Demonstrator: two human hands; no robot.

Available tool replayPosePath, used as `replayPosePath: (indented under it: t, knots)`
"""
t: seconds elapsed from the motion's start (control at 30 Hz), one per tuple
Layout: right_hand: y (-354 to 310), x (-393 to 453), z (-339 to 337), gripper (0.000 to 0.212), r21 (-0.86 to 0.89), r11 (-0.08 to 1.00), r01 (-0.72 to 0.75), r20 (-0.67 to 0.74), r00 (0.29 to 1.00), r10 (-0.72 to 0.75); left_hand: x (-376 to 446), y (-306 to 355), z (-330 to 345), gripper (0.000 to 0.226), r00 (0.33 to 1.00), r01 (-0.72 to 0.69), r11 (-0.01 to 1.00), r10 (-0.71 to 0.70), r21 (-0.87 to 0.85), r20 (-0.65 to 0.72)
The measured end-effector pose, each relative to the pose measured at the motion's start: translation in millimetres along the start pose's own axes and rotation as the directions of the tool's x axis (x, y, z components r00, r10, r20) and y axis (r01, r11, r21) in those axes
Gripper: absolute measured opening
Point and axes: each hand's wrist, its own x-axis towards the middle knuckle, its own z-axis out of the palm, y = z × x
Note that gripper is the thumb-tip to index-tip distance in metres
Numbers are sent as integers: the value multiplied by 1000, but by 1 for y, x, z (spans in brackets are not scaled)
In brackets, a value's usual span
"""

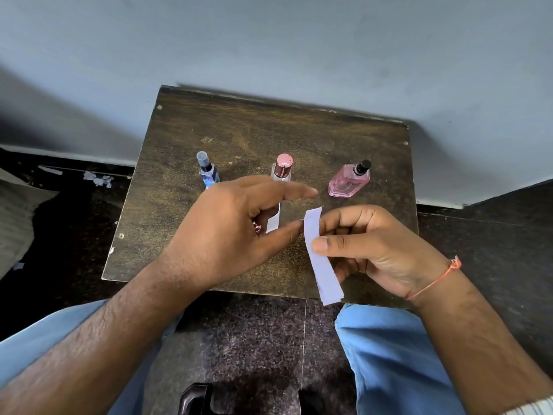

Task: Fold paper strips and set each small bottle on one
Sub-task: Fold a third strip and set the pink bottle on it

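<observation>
Three small bottles stand in a row on the dark wooden board point(269, 127): a blue bottle point(207, 172) at left, a clear bottle with a pink cap point(282, 169) in the middle, a pink bottle with a black cap point(349, 182) at right. My right hand point(371, 250) pinches a white paper strip point(321, 259) between thumb and fingers, holding it above the board's front edge. My left hand point(236, 232) hovers over the middle, its thumb tip touching the strip's upper left edge, fingers loosely extended. A second strip point(273, 220) lies on the board, partly hidden under my left hand.
The board rests low against a grey wall, over a dark speckled floor. Paper scraps point(98, 178) lie on the floor at left. My knees in blue trousers point(395, 354) flank the front of the board. A dark object point(194, 399) sits at the bottom edge.
</observation>
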Motion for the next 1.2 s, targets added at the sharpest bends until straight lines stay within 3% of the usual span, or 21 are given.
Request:
replayPosePath:
  t: [0.27, 0.43, 0.53, 0.6, 1.1, 1.2]
  knots:
    - [-2, -2, 0, 10, 33, 999, 12, 23, 1000, -12, 2, -2, 6, 16, 998, -42, 998, 43, -36, 39]
    - [-2, -3, 1, 23, 59, 998, 25, 13, 1000, -25, 2, 0, 8, 14, 995, -35, 997, 41, -71, 87]
    - [-1, -3, -1, 48, 72, 997, 14, 0, 1000, -14, 2, 2, 8, 16, 994, -50, 996, 56, -74, 90]
    - [-2, -4, 0, 52, 70, 997, 23, -16, 1000, -22, 2, 3, 9, 16, 995, -62, 995, 67, -72, 80]
    - [-2, -5, 3, 9, 118, 987, 104, -22, 995, -102, 2, 6, 15, 17, 999, -31, 997, 30, -76, -16]
    - [-1, -5, 4, 10, 152, 977, 147, -37, 989, -143, 3, 9, 16, 18, 999, -23, 998, 21, -66, -31]
